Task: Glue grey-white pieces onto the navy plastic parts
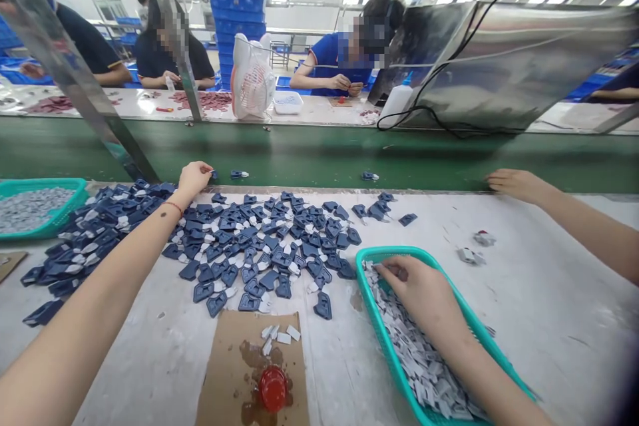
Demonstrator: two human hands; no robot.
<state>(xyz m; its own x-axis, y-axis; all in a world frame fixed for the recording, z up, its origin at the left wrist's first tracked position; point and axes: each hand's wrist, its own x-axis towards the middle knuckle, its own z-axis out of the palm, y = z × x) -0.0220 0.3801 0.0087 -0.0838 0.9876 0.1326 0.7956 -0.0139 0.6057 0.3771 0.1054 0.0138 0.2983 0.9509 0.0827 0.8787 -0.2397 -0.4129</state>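
Observation:
My left hand (196, 180) reaches over the far edge of the table, its fingers pinched on a small dark blue part (214, 174) above the green belt (309, 160). My right hand (417, 283) is at a teal basket (372, 253) full of small grey-white pieces (424, 373), thumb and fingers bent together at its left side; what they hold, if anything, is too small to name. Dark blue parts with white tips (269, 239) lie heaped between my hands. Nearer me, a cardboard sheet (224, 359) carries a red round object (273, 388) and several pale pieces (283, 338).
Another person's hand (514, 184) rests at the belt's edge on the right. Two blue parts lie on the belt. Another teal basket (64, 213) stands at left. A metal post (84, 73) slants across the left. People sit at the far bench (309, 105).

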